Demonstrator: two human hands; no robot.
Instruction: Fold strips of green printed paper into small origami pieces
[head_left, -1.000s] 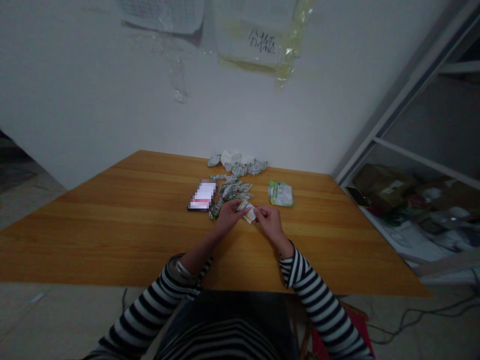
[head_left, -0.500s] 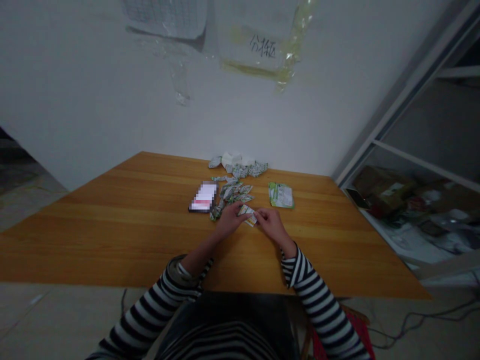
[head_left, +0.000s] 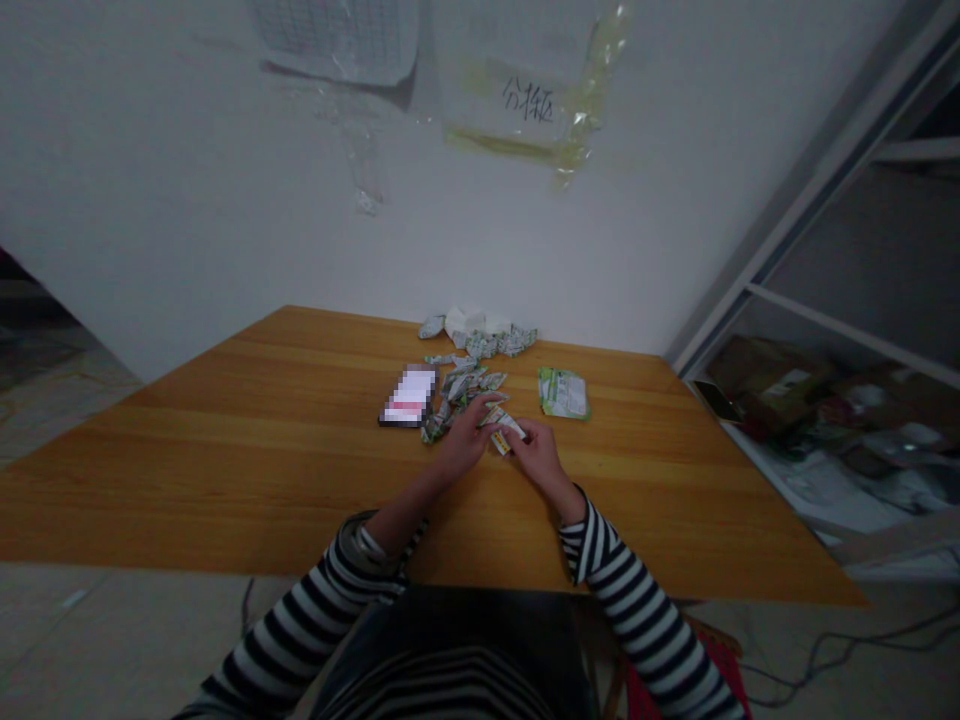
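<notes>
Between both hands, just above the table, is a small white printed packet (head_left: 507,420) with yellow-orange marks, bent so that two parts lie at an angle. My left hand (head_left: 461,442) pinches its left side, fingers behind and thumb in front. On the other side my right hand (head_left: 540,455) grips it with thumb and fingers. Folded, crumpled green-and-white wrappers (head_left: 463,380) lie right behind my left hand, which partly covers them. A flat green-and-white pouch (head_left: 564,393) rests beyond my right hand.
A phone (head_left: 409,394) with a lit screen lies left of the wrappers. More crumpled wrappers (head_left: 484,343) and white tissue (head_left: 465,322) sit against the wall. The wooden table (head_left: 262,450) meets a shelf unit (head_left: 847,340) holding boxes and bags at right.
The packet has been turned and bent more between my fingers. My right thumb now lies further over it, and my left hand has shifted slightly right.
</notes>
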